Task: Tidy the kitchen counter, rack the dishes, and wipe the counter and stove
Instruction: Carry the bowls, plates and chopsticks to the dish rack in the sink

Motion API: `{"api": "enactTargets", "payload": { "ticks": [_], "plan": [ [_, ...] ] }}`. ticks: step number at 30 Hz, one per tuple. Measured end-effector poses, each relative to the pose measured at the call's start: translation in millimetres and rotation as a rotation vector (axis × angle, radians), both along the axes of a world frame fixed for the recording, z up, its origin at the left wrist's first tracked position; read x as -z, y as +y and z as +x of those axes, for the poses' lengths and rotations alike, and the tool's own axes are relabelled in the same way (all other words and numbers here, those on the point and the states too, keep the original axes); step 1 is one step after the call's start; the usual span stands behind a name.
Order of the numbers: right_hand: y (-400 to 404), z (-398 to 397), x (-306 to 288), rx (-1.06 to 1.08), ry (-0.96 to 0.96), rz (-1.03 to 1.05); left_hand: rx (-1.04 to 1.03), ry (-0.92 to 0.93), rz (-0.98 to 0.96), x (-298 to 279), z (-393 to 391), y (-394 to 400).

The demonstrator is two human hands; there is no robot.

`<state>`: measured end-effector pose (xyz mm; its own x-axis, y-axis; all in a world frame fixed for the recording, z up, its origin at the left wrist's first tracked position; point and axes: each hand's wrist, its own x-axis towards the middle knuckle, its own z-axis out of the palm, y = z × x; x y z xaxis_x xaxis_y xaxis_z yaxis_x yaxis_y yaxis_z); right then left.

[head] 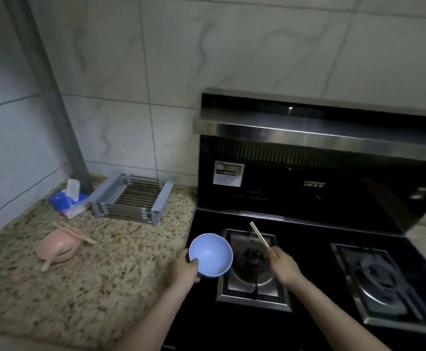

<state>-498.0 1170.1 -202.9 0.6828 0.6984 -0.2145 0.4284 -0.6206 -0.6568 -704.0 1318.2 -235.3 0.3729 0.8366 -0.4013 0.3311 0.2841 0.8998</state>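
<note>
My left hand [187, 271] grips the rim of an empty blue bowl [210, 255], held over the left edge of the black stove [308, 252]. My right hand [284, 267] pinches a pair of pale chopsticks [259, 234] that point up and away over the left burner [253, 269]. On the speckled granite counter [105, 269] sits a pink bowl [58, 245] with chopsticks [76, 233] across its rim and a pale spoon [48, 262] leaning out. A grey dish rack [133, 200] lies flat near the wall.
A blue tissue pack [67, 200] lies beside the rack, next to a grey pipe [62, 117] in the corner. A second burner [381, 282] is on the right. The steel-fronted hood [320, 138] overhangs the back of the stove.
</note>
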Motion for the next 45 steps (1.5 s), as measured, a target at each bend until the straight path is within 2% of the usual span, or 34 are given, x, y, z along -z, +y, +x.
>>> {"api": "enactTargets", "payload": {
  "ticks": [3,6,13,20,24,29,38,45],
  "plan": [
    [-81,39,-4,0.092,0.099,0.037,-0.007,-0.021,0.003,-7,49,-57],
    [-164,73,-4,0.19,0.119,0.089,-0.041,-0.136,0.011,-13,95,-120],
    [-359,141,-7,0.443,0.127,0.241,-0.015,-0.331,-0.223,-39,212,-293],
    [-495,186,-16,0.692,0.094,0.352,0.147,-0.311,-0.28,-43,309,-400],
    [-560,216,-17,0.813,0.099,0.382,0.253,-0.241,-0.246,-35,368,-442],
    [-618,258,-11,0.895,0.084,0.347,0.385,-0.127,-0.158,-13,433,-488],
    [-676,393,-2,0.89,0.052,0.248,0.428,-0.03,-0.236,16,596,-562],
    [-700,492,-5,0.922,0.032,0.207,0.533,0.14,-0.007,31,692,-572]
  ]
}}
